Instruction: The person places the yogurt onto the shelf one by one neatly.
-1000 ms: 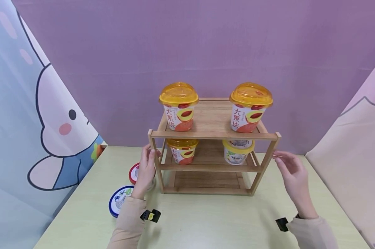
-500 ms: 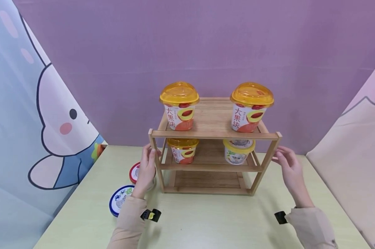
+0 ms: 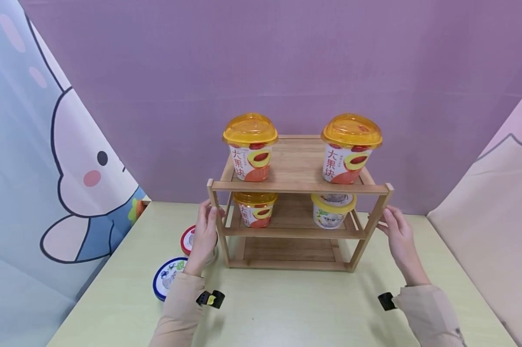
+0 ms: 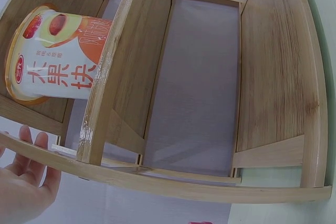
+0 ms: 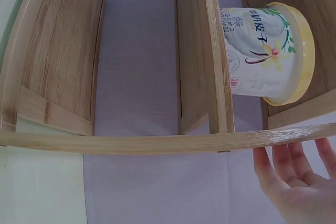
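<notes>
A three-tier wooden shelf rack (image 3: 300,187) stands between my hands. My left hand (image 3: 204,238) grips its left front post, fingertips showing past the wood in the left wrist view. On the right, my right hand (image 3: 401,241) holds the other front post, its fingertips partly hidden behind it. Two peach yogurt cups, left (image 3: 251,161) and right (image 3: 345,161), with domed orange lids sit on the top tier. A third peach yogurt cup (image 4: 63,56) is on the middle tier's left. To its right sits a yellow-lidded tub (image 5: 262,53) printed with a flower. The bottom tier (image 3: 288,249) bears nothing.
Left of the rack, a red-lidded tub (image 3: 187,239) and a blue-lidded tub (image 3: 167,277) stand on the pale table (image 3: 295,308), partly behind my left hand and arm. A purple cloth wall (image 3: 287,62) closes the back, with printed cloths at both sides.
My right hand has moved in to the left, its fingers closing on the right post. My left hand stays at its post, and the cups and rack keep their places.
</notes>
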The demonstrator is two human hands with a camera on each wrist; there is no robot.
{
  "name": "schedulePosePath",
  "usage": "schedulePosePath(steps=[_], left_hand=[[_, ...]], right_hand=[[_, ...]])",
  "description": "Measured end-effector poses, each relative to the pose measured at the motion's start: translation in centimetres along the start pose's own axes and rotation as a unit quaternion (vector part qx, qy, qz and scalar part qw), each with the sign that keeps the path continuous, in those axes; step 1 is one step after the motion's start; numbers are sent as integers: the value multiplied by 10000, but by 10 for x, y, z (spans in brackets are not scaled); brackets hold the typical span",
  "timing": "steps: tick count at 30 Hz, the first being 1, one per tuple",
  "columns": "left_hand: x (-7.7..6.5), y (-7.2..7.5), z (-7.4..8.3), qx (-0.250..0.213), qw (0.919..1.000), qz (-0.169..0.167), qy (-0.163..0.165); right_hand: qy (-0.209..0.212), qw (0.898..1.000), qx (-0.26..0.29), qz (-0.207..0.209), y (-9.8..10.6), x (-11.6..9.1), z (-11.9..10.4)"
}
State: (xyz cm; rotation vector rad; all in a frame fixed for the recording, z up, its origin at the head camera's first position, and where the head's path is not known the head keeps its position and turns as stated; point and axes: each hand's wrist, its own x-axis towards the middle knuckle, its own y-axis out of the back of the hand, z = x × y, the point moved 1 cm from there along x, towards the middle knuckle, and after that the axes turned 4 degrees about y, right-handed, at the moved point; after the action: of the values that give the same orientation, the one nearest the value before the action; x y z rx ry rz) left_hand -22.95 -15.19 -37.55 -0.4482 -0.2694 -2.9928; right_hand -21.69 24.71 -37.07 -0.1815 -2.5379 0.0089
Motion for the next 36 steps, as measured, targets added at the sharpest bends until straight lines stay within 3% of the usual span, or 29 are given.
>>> schedulePosePath(steps=[4,9,19,23,31,36], left_hand=[[1,0,0,-6,9998,62,-195],[0,-1,0,-74,9998,58,-196],[-2,-1,2,-146,9995,286,83],[-1,3,6,24,9992,356,159],[-5,15,12,551,9979,48,348],[-12,25,15,1045,9942,60,241]], right_hand=[[-192,9997,-119,40,1,2,1],[-394,9988,-272,51,2,3,2],[-375,9990,-134,-214,4,7,4],[-419,9987,-173,-245,5,8,7],[-523,9971,-545,-120,3,8,8],[-529,9954,-793,-69,2,8,7]])
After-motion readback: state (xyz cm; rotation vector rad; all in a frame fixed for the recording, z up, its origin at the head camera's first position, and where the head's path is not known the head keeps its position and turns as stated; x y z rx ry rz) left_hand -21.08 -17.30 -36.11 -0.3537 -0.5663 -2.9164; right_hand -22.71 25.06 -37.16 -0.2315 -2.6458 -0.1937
